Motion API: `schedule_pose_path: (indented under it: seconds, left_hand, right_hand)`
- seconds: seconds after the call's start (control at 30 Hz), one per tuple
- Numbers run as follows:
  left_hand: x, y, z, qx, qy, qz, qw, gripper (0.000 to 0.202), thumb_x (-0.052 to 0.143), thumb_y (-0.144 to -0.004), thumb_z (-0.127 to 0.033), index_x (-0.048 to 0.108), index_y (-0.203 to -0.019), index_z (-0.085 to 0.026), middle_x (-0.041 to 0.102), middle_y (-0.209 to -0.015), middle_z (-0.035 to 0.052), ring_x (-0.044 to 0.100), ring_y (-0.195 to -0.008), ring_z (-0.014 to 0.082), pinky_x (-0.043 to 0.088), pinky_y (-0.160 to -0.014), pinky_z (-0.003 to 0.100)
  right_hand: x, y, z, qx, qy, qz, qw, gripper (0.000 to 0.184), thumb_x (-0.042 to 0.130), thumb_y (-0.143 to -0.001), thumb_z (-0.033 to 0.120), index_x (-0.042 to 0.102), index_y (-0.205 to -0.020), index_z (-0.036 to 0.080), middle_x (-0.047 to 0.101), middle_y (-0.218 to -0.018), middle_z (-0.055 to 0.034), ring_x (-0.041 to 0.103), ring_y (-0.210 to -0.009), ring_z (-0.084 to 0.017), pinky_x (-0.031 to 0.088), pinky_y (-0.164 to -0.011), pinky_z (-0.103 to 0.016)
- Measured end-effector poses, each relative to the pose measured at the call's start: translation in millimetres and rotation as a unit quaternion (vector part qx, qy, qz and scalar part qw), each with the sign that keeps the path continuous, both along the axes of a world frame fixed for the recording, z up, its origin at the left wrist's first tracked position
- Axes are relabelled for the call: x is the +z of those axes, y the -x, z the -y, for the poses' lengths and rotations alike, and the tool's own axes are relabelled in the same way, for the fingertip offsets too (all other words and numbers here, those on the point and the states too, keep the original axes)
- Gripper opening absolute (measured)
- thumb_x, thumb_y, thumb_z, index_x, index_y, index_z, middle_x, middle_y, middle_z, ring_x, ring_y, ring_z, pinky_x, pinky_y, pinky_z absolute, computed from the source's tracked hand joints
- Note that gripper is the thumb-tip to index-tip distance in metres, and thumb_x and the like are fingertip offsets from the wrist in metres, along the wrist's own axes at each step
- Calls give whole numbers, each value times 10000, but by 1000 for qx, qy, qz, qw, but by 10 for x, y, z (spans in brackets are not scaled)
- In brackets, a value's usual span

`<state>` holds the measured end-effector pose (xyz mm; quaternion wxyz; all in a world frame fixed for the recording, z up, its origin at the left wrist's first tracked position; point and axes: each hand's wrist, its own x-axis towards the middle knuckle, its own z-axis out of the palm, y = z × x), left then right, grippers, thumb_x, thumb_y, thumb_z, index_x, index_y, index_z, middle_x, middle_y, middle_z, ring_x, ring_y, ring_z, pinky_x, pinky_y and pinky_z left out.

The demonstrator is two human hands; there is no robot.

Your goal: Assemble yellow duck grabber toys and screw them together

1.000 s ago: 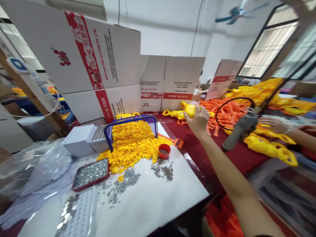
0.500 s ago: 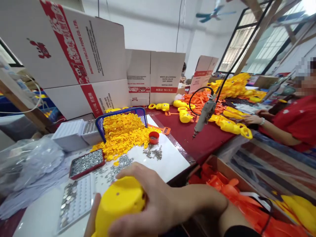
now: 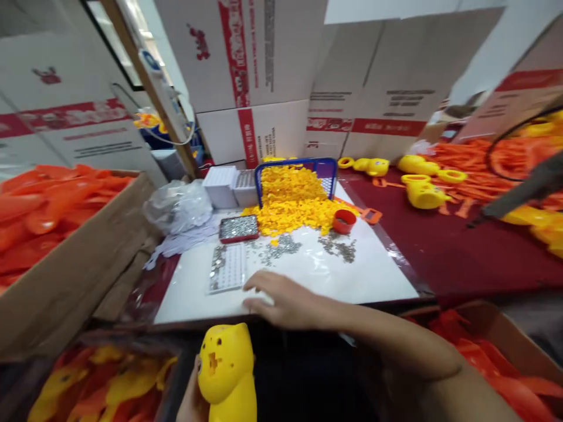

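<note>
My left hand (image 3: 192, 395) is wrapped round a yellow plastic toy body (image 3: 231, 375), low in front of the table edge. The toy's flat end faces up and shows a cross-shaped hole and small round holes. My right hand (image 3: 281, 299) reaches over the near edge of the white work surface (image 3: 369, 275). Its thumb and fingers are apart, with nothing visible between them. Nearest to its fingertips lies a white moulded tray (image 3: 233, 266) with shiny round discs along its left side. Small metal pieces (image 3: 281, 249) lie scattered behind it.
A blue basket (image 3: 295, 161) spills small yellow parts (image 3: 292, 214). Around it are a red tray of metal pieces (image 3: 238, 227) and a red cup (image 3: 344, 221). A power screwdriver (image 3: 523, 187) hangs at right. Cartons of orange parts (image 3: 65, 193) stand left and right.
My right hand has let go of the yellow toy and moved over the table. The toy is turned, now showing its cross-shaped hole. The view has swung left.
</note>
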<state>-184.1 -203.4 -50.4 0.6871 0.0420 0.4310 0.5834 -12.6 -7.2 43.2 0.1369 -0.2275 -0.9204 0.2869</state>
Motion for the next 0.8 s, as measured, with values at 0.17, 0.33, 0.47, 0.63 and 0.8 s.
schedule_pose_path:
  seconds: [0.17, 0.33, 0.47, 0.63, 0.8]
  left_hand:
    - [-80, -93, 290, 24, -122, 178, 976, 475, 560, -953, -470, 729, -1273, -164, 636, -1402, 166, 560, -1359, 382, 446, -1140, 546]
    - [-149, -254, 383, 76, -40, 160, 983, 331, 618, -932, -282, 772, -1201, -165, 722, -1286, 171, 670, -1235, 341, 529, -1062, 422]
    - [-123, -248, 367, 90, 26, 137, 986, 391, 753, -838, -402, 801, -1083, -101, 782, -1131, 174, 783, -863, 296, 608, -796, 321]
    - [-59, -263, 300, 111, 20, 93, 989, 489, 721, -864, -389, 703, -1276, -127, 803, -1040, 135, 775, -808, 260, 583, -770, 320]
    - [5, -292, 182, 96, 69, 75, 990, 529, 679, -906, -365, 625, -1351, -85, 808, -988, 135, 775, -750, 229, 579, -741, 283]
  right_hand:
    - [-59, 304, -589, -22, -130, 44, 990, 266, 417, -982, 77, 672, -1048, 111, 682, -1083, -172, 631, -998, -239, 510, -899, -397]
    - [-142, 865, -682, 90, -172, 96, 976, 259, 467, -904, -21, 690, -966, 97, 668, -1081, -175, 616, -964, -230, 489, -819, -344]
    - [-232, 1120, -674, 139, -202, 123, 962, 237, 476, -932, -6, 698, -942, 77, 674, -1065, -181, 613, -995, -235, 491, -871, -362]
    - [-299, 1090, -791, 172, -215, 129, 953, 268, 447, -979, 43, 703, -1048, 85, 675, -1144, -175, 626, -1042, -234, 506, -919, -376]
    - [-321, 1064, -886, 192, -201, 116, 954, 316, 448, -972, 35, 707, -1120, 142, 676, -1219, -144, 623, -1116, -222, 506, -970, -375]
